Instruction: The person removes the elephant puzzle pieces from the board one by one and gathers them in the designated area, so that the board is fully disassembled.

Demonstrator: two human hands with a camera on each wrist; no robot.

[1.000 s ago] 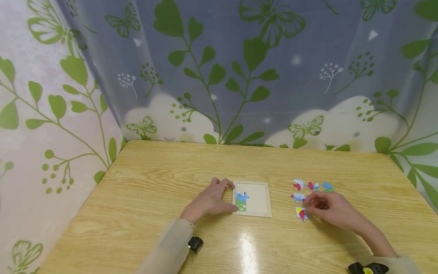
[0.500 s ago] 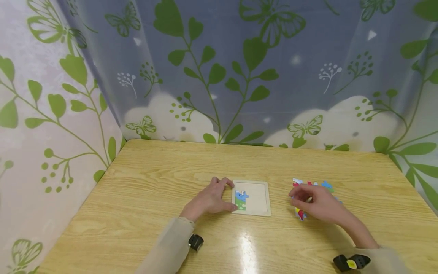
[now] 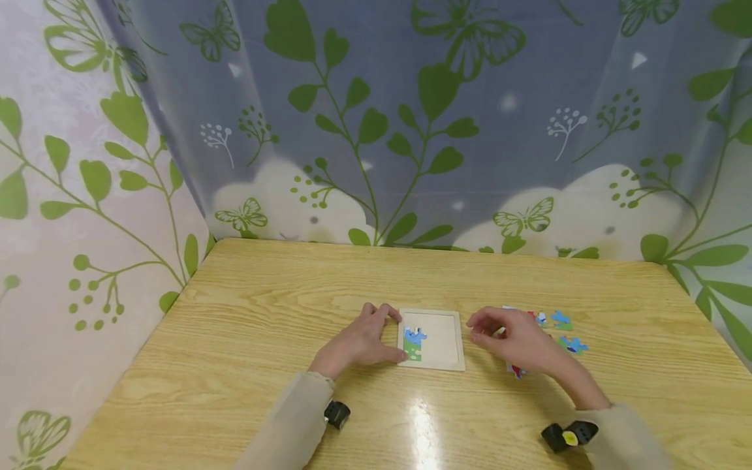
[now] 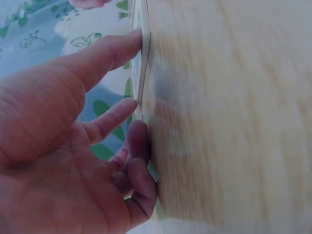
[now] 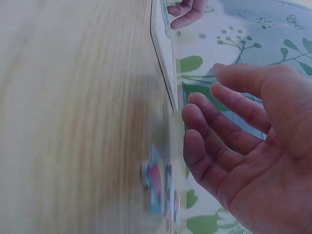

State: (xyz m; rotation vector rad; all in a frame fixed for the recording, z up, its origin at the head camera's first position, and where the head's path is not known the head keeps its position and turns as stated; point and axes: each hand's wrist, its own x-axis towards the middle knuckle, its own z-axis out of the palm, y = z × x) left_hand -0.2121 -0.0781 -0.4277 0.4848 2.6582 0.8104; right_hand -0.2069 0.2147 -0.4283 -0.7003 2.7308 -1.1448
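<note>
A square wooden puzzle tray [image 3: 443, 339] lies mid-table, with joined blue and green jigsaw pieces [image 3: 414, 343] in its lower left part. My left hand [image 3: 361, 339] rests at the tray's left side. Its thumb presses the rim near the lower corner and the index fingertip touches near the upper one; in the left wrist view the other fingers bend against the table. Just right of the tray hovers my right hand [image 3: 514, 336], fingers loosely bent. Nothing shows between thumb and fingers of that hand [image 5: 243, 131] in the right wrist view.
Loose jigsaw pieces lie right of the tray, partly hidden by the right hand: a blue-green piece [image 3: 561, 320], another blue one [image 3: 572, 344] and a red one [image 3: 516, 372]. A patterned curtain [image 3: 376, 130] hangs behind the wooden table [image 3: 294, 281].
My right hand has moved left from above the loose pieces to beside the tray, uncovering a blue piece on the right. The left hand and the tray have stayed put.
</note>
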